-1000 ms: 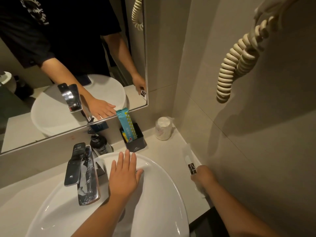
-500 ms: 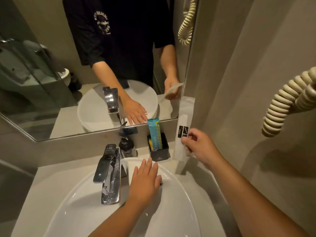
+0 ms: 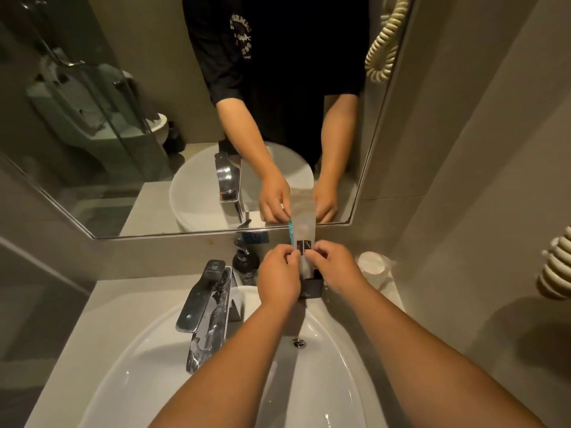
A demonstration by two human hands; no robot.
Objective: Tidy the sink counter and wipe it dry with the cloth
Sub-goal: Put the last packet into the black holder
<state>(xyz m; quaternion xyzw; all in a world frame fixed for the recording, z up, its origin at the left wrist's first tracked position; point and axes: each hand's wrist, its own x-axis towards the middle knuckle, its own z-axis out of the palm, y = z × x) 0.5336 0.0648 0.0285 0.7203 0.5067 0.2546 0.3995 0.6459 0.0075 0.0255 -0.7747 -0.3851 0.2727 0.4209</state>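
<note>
Both hands meet at the back of the grey counter [image 3: 102, 307], just under the mirror. My left hand [image 3: 278, 278] and my right hand [image 3: 335, 268] each pinch a side of a tall white sachet [image 3: 304, 234] with a small black label. The sachet stands upright, its lower end inside a black holder box [image 3: 312, 288]. A teal packet [image 3: 290, 231] peeks out behind the sachet in the same box. No cloth is in view.
A white basin [image 3: 148, 366] with a chrome tap [image 3: 207, 307] fills the front. A dark pump bottle [image 3: 244, 261] stands behind the tap. A wrapped white cup [image 3: 370, 264] sits at the right. A coiled cord [image 3: 556, 267] hangs on the right wall.
My right hand lifted the sachet off the right side of the counter and carried it left to the holder box. My left hand left the basin rim and joined it on the sachet.
</note>
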